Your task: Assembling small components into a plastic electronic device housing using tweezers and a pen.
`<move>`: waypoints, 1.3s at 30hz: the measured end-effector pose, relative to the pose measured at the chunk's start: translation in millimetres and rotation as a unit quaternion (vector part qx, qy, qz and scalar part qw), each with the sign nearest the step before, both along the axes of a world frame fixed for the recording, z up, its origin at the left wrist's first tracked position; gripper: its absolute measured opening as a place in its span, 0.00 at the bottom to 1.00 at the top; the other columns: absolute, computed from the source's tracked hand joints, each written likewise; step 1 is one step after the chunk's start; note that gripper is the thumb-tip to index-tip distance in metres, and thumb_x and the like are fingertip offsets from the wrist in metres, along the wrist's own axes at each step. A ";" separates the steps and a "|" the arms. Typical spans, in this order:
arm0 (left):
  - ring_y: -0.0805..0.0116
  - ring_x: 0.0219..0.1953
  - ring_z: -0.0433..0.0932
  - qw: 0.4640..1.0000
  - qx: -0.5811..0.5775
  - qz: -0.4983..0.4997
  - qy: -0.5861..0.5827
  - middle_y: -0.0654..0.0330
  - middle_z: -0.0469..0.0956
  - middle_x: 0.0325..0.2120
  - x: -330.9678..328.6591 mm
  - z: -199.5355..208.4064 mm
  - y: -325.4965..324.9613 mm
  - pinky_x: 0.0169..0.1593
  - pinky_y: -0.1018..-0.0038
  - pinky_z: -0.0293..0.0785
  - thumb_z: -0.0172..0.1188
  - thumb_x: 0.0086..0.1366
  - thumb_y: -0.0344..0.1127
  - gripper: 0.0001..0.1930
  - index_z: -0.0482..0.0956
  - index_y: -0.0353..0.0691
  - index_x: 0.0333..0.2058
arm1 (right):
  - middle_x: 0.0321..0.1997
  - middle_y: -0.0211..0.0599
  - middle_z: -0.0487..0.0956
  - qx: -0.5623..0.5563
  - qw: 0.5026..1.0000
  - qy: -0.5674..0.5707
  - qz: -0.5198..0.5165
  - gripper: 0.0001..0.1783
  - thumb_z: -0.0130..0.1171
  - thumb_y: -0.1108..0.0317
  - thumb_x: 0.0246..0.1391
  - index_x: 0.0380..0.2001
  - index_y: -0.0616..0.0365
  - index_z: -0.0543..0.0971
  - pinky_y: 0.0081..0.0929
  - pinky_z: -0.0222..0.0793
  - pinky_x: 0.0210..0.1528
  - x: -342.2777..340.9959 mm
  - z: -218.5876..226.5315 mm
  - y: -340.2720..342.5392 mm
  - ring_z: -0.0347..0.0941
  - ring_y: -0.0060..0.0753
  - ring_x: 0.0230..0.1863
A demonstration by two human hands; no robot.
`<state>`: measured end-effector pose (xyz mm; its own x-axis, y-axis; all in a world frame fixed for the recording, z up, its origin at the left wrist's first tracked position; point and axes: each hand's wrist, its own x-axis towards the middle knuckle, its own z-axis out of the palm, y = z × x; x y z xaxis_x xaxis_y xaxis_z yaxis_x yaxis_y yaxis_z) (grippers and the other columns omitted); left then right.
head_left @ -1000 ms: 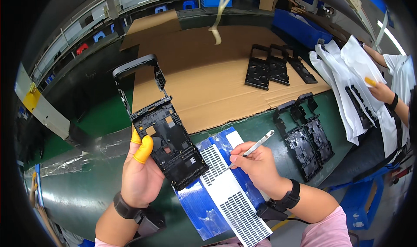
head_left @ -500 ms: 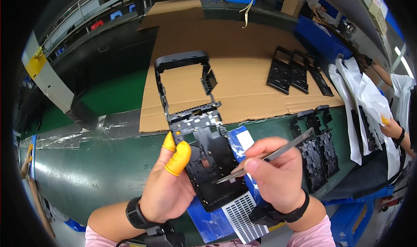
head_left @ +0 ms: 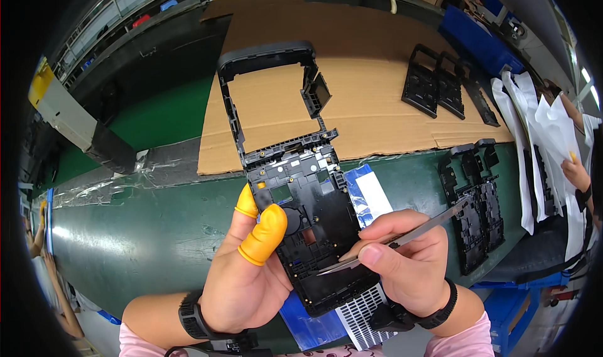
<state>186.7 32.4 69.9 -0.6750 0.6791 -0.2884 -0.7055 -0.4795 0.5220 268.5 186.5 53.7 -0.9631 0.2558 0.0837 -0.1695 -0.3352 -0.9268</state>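
My left hand (head_left: 242, 281), with yellow finger cots on thumb and index finger, grips a black plastic device housing (head_left: 330, 206) by its left edge. The housing has a large open window at its far end and a board-like area with small brass dots below. Metal tweezers (head_left: 430, 228) are pinched between the thumb and fingers of my right hand (head_left: 408, 266). Their tip lies over the lower part of the housing; whether it touches is unclear. Beneath the housing are a white sheet with rows of dark rectangles (head_left: 365, 313) and a blue plastic sheet (head_left: 308, 322).
Similar black housings lie on the brown cardboard (head_left: 358, 105) and others (head_left: 474, 212) on the green table (head_left: 144, 231) to my right. White bags (head_left: 524, 124) stand at the right edge, where another person's hand (head_left: 575, 171) reaches in. A grey post (head_left: 69, 118) rises at left.
The housing appears slightly larger and its far end sits higher in view. The tweezers have shifted a little right and down across it. Both hands keep their holds.
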 end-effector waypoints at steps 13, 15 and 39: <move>0.67 0.47 0.67 0.999 0.006 0.013 0.048 0.59 0.63 0.48 2.5 0.0 3.3 0.48 0.69 0.68 0.49 0.56 0.22 0.31 0.48 0.48 0.56 | 0.31 0.35 0.75 0.037 0.999 -0.005 -0.015 0.11 0.57 0.79 0.45 0.35 0.68 0.73 0.09 0.65 0.27 -0.9 -1.1 -1.6 0.71 0.16 0.29; 0.67 0.48 0.67 0.993 -0.008 0.009 0.120 0.59 0.62 0.49 3.9 -2.4 3.7 0.49 0.70 0.67 0.50 0.51 0.15 0.37 0.47 0.49 0.57 | 0.31 0.35 0.75 0.042 0.999 -0.007 -0.022 0.10 0.57 0.79 0.45 0.35 0.67 0.73 0.08 0.65 0.26 -1.7 -1.4 -1.4 0.71 0.15 0.29; 0.67 0.46 0.66 0.972 -0.044 0.127 0.195 0.60 0.65 0.48 -28.8 16.0 -7.9 0.51 0.66 0.63 0.46 0.60 0.40 0.23 0.57 0.42 0.53 | 0.26 0.34 0.76 0.071 0.982 -0.172 -0.026 0.06 0.55 0.79 0.45 0.30 0.66 0.74 0.12 0.67 0.27 -5.5 -29.2 13.8 0.72 0.17 0.26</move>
